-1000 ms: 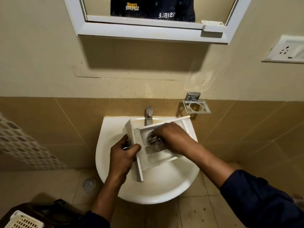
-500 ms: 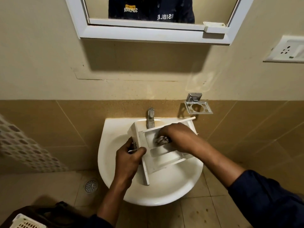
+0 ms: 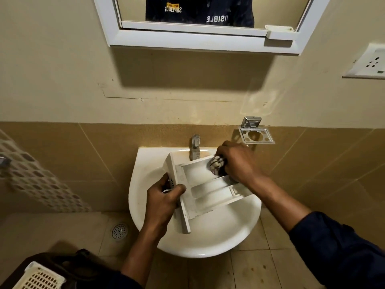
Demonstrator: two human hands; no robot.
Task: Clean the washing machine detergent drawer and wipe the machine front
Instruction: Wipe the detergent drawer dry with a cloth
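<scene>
Head: left grip (image 3: 164, 203) curled round drawer (image 3: 208, 195) front over sink (image 3: 208, 243), right grip (image 3: 237, 161) clutching rag (image 3: 216, 165) in drawer's far compartment.

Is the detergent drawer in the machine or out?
Out. The left hand grips the detergent drawer by its front panel over the sink; the right hand holds a cloth in its far compartment.

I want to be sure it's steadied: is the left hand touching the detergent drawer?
Touching. The head view shows the left hand gripping the detergent drawer by its front panel, thumb over the edge, while the right hand holds a cloth.
</scene>
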